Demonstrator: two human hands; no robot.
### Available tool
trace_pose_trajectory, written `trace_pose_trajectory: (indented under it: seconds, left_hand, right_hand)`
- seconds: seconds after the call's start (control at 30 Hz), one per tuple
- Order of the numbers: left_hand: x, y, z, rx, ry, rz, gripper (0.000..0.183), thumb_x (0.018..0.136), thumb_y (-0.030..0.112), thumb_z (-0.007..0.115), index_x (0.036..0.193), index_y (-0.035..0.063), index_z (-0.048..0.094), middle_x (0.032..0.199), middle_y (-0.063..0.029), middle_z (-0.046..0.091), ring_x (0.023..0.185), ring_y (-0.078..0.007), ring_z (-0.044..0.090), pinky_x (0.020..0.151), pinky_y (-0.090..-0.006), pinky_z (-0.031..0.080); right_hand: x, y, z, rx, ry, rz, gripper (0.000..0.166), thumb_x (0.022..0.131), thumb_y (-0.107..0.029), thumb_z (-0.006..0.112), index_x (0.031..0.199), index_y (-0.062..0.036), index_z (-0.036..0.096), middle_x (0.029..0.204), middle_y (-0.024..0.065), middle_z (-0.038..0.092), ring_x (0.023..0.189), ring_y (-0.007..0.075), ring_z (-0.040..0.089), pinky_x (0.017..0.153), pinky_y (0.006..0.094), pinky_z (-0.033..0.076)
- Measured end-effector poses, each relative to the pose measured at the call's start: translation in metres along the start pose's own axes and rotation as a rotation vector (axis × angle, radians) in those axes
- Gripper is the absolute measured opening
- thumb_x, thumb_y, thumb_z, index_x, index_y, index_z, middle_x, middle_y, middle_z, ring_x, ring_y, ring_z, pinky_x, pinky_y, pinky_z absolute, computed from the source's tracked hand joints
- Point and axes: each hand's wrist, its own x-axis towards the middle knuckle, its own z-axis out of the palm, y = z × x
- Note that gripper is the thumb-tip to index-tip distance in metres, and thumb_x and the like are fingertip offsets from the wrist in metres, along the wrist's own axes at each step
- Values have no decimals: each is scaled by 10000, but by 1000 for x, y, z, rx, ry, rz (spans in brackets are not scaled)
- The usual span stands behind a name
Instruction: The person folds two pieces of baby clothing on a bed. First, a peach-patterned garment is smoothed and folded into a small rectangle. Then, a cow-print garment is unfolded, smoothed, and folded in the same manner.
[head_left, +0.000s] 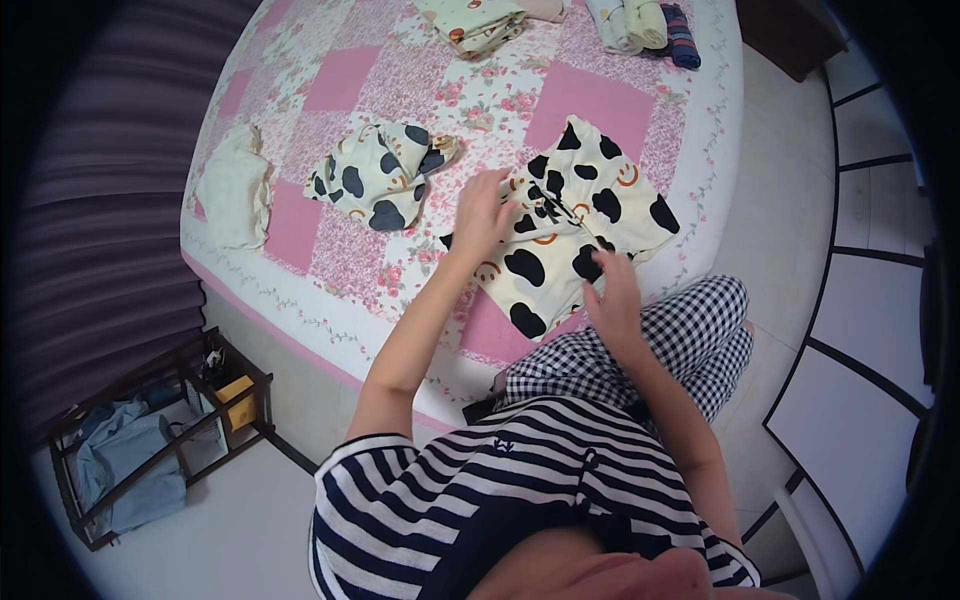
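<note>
Cow-print cotton shorts (604, 191), cream with black patches and brown smiles, lie spread on the patchwork bedspread (341, 75) before me. My left hand (484, 214) rests at their left side, near the waistband, fingers somewhat bent. At the lower right edge, my right hand (616, 292) touches the fabric with thumb and fingers apart. Whether either hand pinches the cloth cannot be told. Left of my left hand sits a crumpled cow-print garment (375, 180), and farther left a cream garment (236, 187) lies bunched.
Folded printed cloth (480, 26) and rolled garments (645, 26) are at the far side of the bed. A dark rack (195, 405) with blue clothes (135, 465) stands at lower left, below a purple curtain (120, 180). My checked trouser legs are against the bed's near edge.
</note>
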Motion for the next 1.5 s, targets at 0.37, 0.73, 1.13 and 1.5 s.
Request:
trace_pose_trajectory:
  seconds: [0.37,0.73,1.13,1.5]
  left_hand:
    - [-61,-38,-44,-101,-282,-296,300,759,77,665,1033,-5,573,864,-113,651,768,-197,625,719,-293,477]
    - [-62,-60,-43,-381,-314,-470,273,822,99,625,1071,20,547,837,-63,662,713,-66,556,650,-234,458]
    - [-20,-20,-25,88,-197,177,274,684,74,651,954,116,627,926,-29,558,952,-209,516,870,-386,349]
    - [25,-17,17,305,-442,461,276,660,78,679,919,102,589,1007,-38,520,998,-225,482,885,-406,360]
  right_hand:
    - [-49,-9,55,1020,-116,848,488,806,-140,650,1183,9,378,980,69,518,876,115,509,762,240,427]
    - [-23,-13,68,873,-348,992,171,837,-183,620,870,-20,579,706,22,584,548,99,496,519,215,408]
    - [-32,-5,47,795,-595,812,247,841,-113,608,984,17,455,769,91,559,639,183,574,594,271,475]
    - [13,3,25,-135,31,176,377,770,-25,605,1121,-16,467,989,174,588,808,366,589,711,424,470]
